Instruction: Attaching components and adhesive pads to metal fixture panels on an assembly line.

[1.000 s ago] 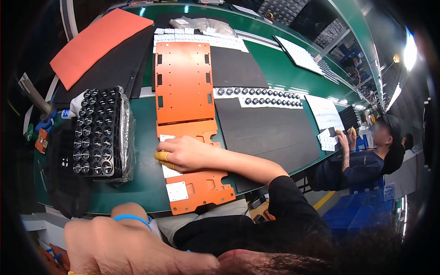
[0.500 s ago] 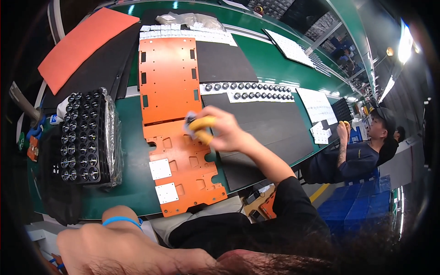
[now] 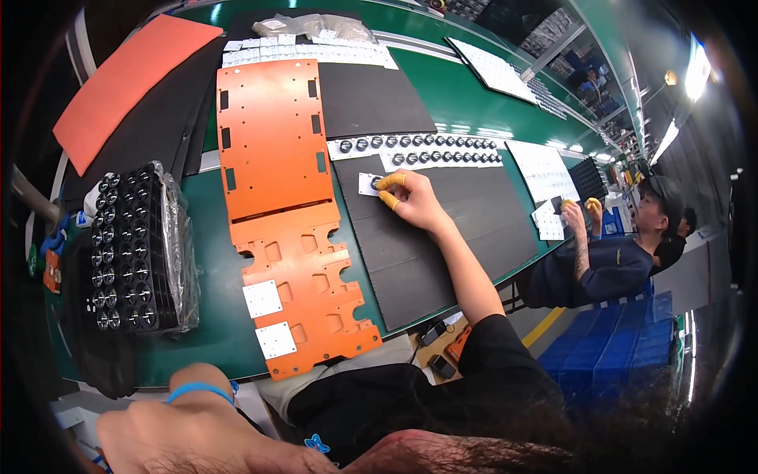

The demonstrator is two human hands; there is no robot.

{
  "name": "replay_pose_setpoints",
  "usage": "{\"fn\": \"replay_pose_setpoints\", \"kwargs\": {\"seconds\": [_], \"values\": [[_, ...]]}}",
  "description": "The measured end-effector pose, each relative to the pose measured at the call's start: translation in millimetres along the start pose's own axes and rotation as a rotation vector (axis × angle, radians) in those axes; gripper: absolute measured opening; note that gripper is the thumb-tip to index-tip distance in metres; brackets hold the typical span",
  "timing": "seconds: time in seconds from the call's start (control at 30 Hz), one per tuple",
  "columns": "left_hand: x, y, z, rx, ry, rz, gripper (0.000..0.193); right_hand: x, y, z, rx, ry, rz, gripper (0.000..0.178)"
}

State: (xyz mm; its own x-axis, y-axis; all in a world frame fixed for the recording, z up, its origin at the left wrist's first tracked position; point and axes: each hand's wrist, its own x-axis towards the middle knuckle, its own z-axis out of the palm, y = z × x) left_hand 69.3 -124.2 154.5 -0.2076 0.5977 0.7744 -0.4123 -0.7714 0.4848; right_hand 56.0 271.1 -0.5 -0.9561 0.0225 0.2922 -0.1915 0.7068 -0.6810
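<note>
My right hand (image 3: 410, 201), with yellow finger covers on its fingertips, pinches the round black part (image 3: 376, 182) fixed on a small white plate (image 3: 365, 186). That plate is at the left edge of a dark mat (image 3: 450, 237). Just beyond it, two rows of similar white plates with round black parts (image 3: 426, 158) stretch to the right. My left hand (image 3: 166, 430) is bent close to the camera at the lower left, a blue band on its wrist. Its fingers are hidden.
Left of the mat lie orange perforated panels (image 3: 272, 142), two bare white plates (image 3: 262, 299) on the nearer one. A black tray stack of round parts (image 3: 126, 245) stands on the green table (image 3: 213, 272). A co-worker (image 3: 608, 257) sits at the right, hands raised.
My right hand has moved from above the orange panels rightward to the dark mat, carrying the small plate with it. The co-worker's second hand has come into view. My left hand has barely shifted.
</note>
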Motion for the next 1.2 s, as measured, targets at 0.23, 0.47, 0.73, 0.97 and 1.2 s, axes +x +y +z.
{"fn": "replay_pose_setpoints", "kwargs": {"seconds": [0.23,0.47,0.73,0.97,1.2], "values": [[-4.1,-0.3,-5.0,0.011,-0.015,0.0,0.036,5.9,4.2,4.3,-0.217,0.172,-0.297,0.021],[-12.8,10.3,-5.6,0.048,-0.021,0.013,0.037,7.1,2.9,7.9,-0.274,0.083,-0.193,0.02],[-35.3,27.0,-8.5,0.083,-0.073,0.015,0.038,12.3,3.4,10.3,-0.31,0.153,-0.196,0.018],[3.1,-2.0,-4.4,0.09,-0.121,0.008,0.039,10.4,18.8,2.0,-0.345,0.361,-0.206,0.025],[48.6,-27.3,-53.6,0.208,-0.171,0.078,0.041,14.2,24.2,6.5,-0.404,0.323,-0.153,0.029]]}}
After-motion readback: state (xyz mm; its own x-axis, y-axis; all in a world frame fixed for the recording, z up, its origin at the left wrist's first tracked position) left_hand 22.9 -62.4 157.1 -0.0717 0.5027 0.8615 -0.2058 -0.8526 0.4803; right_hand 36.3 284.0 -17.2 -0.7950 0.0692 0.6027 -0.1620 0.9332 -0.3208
